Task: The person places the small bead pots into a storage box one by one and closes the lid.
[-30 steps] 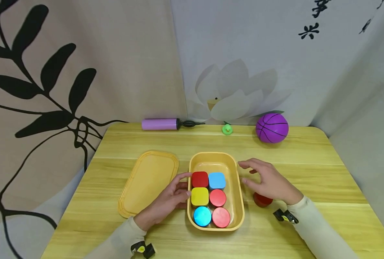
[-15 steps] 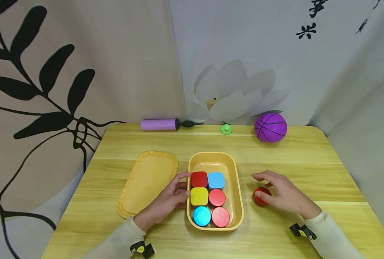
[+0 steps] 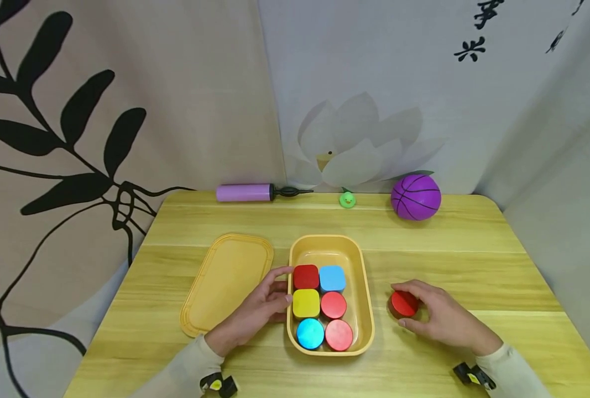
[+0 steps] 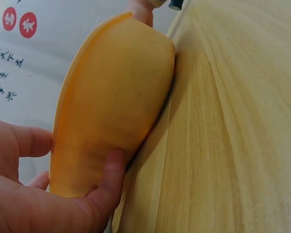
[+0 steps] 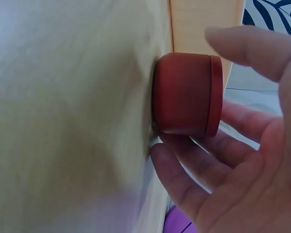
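The yellow box holds square containers in red, blue and yellow, plus round ones in blue and pink-red. At its left wall, the left hand touches it with relaxed fingers; the left wrist view shows fingertips against the outer side. Right of the box stands a round red container, upright on the table. Around it is the right hand; in the right wrist view several fingers lie beside the container, with the thumb apart from it.
A flat yellow lid lies left of the box, close to the left hand. Along the table's back edge are a purple pump, a small green duck and a purple ball. Behind them hangs a printed curtain.
From beside the box, the right hand has moved right and nearer the person, and its fingers and thumb now surround the red container. The left hand has stayed at the box.
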{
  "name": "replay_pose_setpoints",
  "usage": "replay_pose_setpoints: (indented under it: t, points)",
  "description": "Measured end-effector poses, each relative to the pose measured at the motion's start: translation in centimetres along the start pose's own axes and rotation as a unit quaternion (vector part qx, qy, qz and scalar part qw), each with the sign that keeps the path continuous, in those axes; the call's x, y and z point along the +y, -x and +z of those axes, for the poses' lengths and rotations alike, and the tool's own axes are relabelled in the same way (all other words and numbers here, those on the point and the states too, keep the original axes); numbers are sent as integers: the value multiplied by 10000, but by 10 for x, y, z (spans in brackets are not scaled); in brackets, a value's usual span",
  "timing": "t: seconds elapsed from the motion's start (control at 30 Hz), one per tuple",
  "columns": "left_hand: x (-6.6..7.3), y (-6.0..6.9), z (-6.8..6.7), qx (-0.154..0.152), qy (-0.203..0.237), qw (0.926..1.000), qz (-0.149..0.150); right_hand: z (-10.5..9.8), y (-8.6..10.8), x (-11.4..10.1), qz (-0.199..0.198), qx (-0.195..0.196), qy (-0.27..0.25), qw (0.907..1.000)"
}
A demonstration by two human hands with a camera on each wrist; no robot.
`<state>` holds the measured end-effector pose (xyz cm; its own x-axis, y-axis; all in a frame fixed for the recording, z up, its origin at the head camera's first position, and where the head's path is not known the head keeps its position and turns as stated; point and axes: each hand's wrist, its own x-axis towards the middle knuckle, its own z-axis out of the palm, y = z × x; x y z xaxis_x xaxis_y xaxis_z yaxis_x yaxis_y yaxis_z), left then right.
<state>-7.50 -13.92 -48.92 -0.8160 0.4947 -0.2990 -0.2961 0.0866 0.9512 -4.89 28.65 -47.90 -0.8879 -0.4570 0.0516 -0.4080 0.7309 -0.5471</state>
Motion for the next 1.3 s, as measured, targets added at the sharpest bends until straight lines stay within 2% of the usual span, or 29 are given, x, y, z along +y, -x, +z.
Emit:
replay_pose_setpoints:
  t: [0.4, 0.63, 0.87, 1.3]
  points:
    - [-1, 1, 1, 29, 28, 10000, 3, 2, 1, 4, 12, 17, -29, 10000]
    - [-1, 1, 1, 30, 46, 10000, 5, -2, -3, 1, -71, 50, 129, 9999]
    - [0, 1, 1, 24, 66, 10000, -2, -13, -15, -6, -374, 341, 104, 9987]
    - [0, 0, 1, 35, 42, 10000, 18, -33, -47, -22, -640, 577, 206, 9961]
